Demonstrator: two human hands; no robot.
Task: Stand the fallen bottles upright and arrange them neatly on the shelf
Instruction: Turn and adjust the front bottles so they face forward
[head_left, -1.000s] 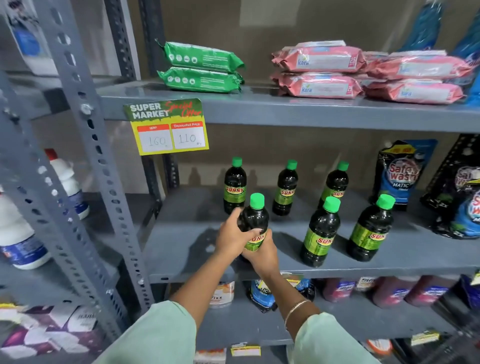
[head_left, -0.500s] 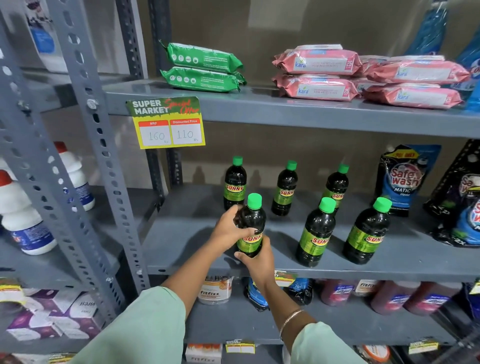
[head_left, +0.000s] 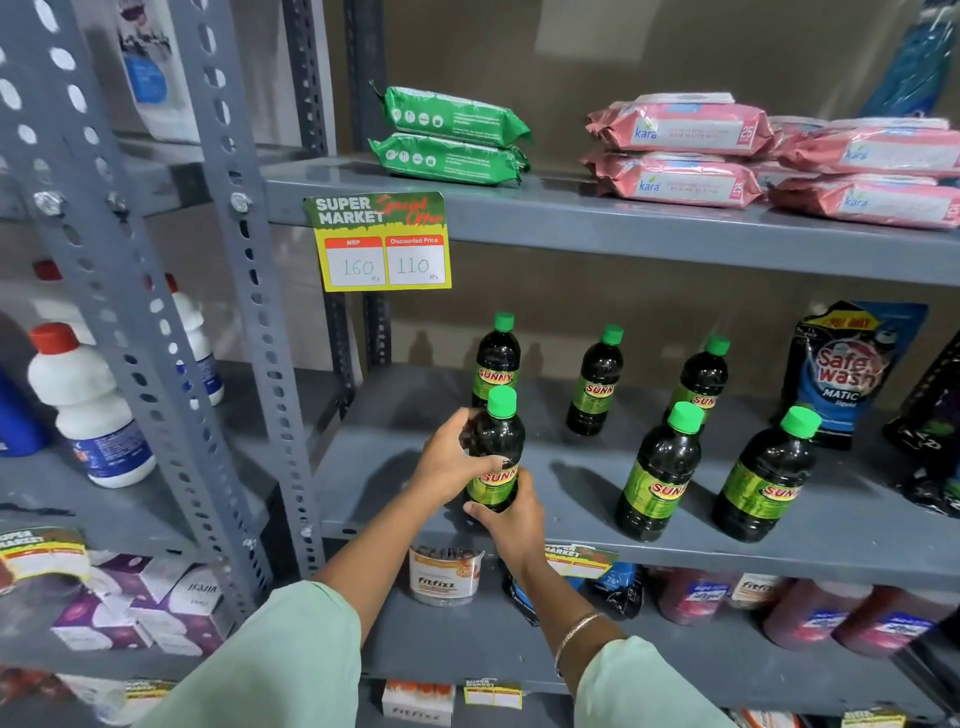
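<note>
Six green-capped SUNNY bottles stood upright on the middle shelf (head_left: 571, 540). Both hands held the front-left bottle (head_left: 493, 457), its long axis vertical: the left hand (head_left: 449, 462) wrapped its shoulder, the right hand (head_left: 511, 519) cupped its base at the shelf's front edge. It stood directly before the rear-left bottle (head_left: 496, 358), with the front-middle bottle (head_left: 660, 478) well apart rightward, so it probably wanted spacing. Above hung a tag (head_left: 382, 241) reading "SUPER MARKET", 160, 110.

I see six bottles on the shelf (head_left: 597, 483): three far, three near, the near-left bottle (head_left: 496, 452) between both hands.
</note>
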